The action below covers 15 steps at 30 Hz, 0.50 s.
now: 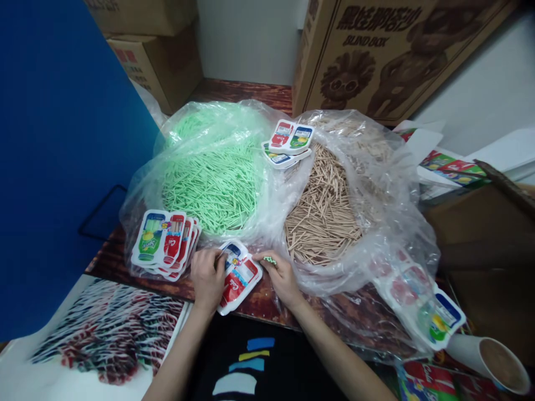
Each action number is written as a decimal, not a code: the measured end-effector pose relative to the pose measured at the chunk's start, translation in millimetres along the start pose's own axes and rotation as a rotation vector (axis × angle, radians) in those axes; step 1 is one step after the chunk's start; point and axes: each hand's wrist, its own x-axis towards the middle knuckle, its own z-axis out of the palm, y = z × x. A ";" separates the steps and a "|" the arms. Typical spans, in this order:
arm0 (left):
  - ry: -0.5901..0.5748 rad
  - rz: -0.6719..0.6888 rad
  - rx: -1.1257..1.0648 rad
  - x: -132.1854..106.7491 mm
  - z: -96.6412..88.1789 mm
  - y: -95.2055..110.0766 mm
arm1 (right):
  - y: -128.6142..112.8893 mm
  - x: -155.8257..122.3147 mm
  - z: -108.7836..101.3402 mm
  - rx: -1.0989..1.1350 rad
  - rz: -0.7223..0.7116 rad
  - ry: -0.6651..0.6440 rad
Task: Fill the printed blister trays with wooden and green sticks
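My left hand [208, 279] is closed on the left edge of a white-rimmed candy pack [243, 277] with a red Cola half and a blue-topped half. A small bundle of light green sticks [270, 259] is pinched in my right hand [284, 280], its ends showing beside the pack's upper right edge. Beyond the hands, an opened clear bag of green sticks [211, 186] lies at the left and a bag of brown sticks [321, 223] at the right. Left of my left hand is a fanned stack of similar packs [165, 242], with sticks visible in their windows.
More packs [291, 138] rest between the two bags. At the right are another pack [443, 320], a paper cup [489, 359] on its side and an open carton [485, 239]. A large box [376, 61] stands behind, and a blue panel [62, 139] borders the left.
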 end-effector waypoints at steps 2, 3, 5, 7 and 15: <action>-0.002 0.020 -0.019 1.4 -0.7 -1.5 | -0.2 0.0 -0.3 -0.001 -0.002 -0.004; -0.002 0.030 -0.027 2.1 -1.1 -2.1 | -0.4 -0.1 -0.5 0.000 -0.003 -0.007; -0.002 0.051 -0.034 3.1 -2.1 -2.9 | -0.7 -0.1 -0.5 0.002 -0.003 -0.004; -0.001 0.069 -0.034 3.6 -3.4 -3.2 | -1.1 -0.1 -0.4 0.007 -0.001 0.002; 0.017 0.047 0.005 10.4 -10.6 -7.0 | -1.7 0.1 0.0 0.016 -0.008 0.008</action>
